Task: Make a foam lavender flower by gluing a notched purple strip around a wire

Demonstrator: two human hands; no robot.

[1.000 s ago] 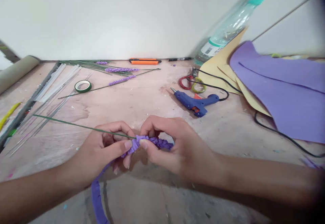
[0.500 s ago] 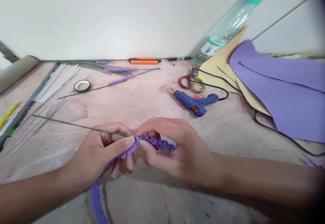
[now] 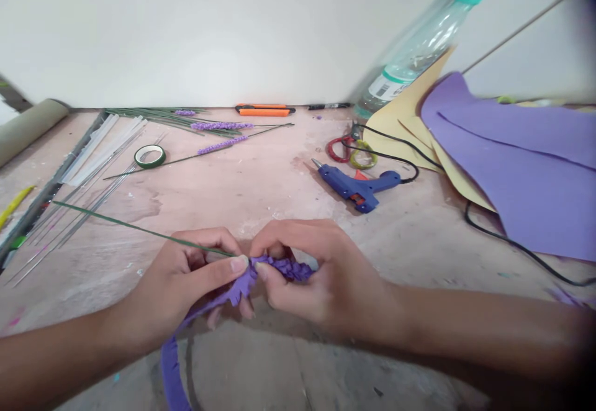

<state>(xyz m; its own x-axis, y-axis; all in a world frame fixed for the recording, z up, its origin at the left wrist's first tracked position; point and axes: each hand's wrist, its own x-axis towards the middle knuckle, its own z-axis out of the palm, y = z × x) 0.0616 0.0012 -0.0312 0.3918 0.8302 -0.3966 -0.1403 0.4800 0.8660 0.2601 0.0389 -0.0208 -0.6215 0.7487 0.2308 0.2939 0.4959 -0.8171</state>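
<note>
Slender, bare forearms point(image 3: 88, 330) end in a slim-fingered left hand point(image 3: 189, 280) and right hand point(image 3: 323, 274), with rounded thumbnails point(image 3: 239, 264).

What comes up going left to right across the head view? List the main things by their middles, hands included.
Beige roll → green tape roll → left hand → orange utility knife → right hand → blue glue gun → water bottle → purple sheet.

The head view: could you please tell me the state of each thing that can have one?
Left hand, pinching the purple strip
Right hand, closed on the flower head
Purple strip, fringed, loose part trailing down
Green stem, held, bare end pointing left
Glue gun, lying down, cord attached
Bottle, capped
Scissors, lying down, handles apart
Tape roll, lying flat
Orange cutter, lying flat
</note>
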